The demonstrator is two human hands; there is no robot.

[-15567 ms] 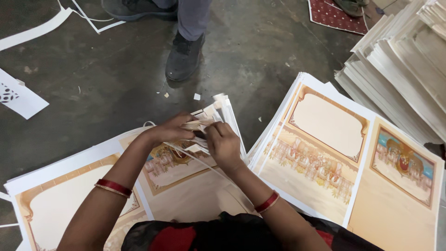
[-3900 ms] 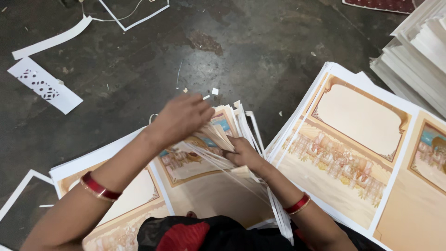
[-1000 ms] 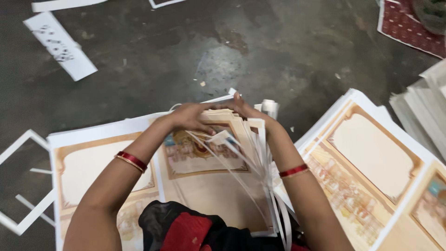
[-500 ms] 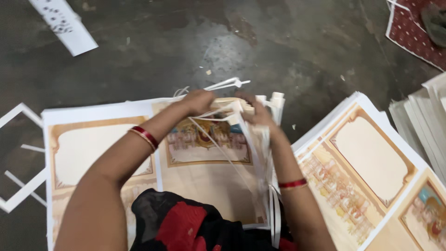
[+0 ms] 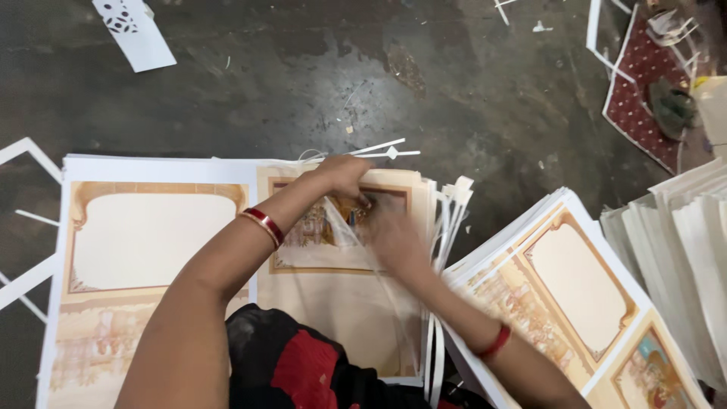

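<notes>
My left hand [image 5: 342, 174] rests near the top edge of a printed card sheet [image 5: 344, 295] with a tan ornate frame and a colourful picture, fingers curled on the paper. My right hand [image 5: 392, 236], blurred, lies on the same sheet just right of the picture, touching a thin translucent layer lifted off it. Both wrists wear red bangles. A bundle of white paper trim strips [image 5: 447, 220] hangs along the sheet's right edge. Whether either hand pinches the layer is unclear.
A stack of similar printed sheets [image 5: 136, 242] lies to the left, another stack [image 5: 583, 295] to the right. Piles of white sheets [image 5: 681, 250] stand at far right. Paper offcuts [image 5: 132, 30] lie on the dark floor; a red patterned mat [image 5: 644, 98] is top right.
The view has shifted left and down. My right hand slid down from the sheet's top edge onto its middle; my left hand stays at the top edge. The strip bundle has settled at the right edge.
</notes>
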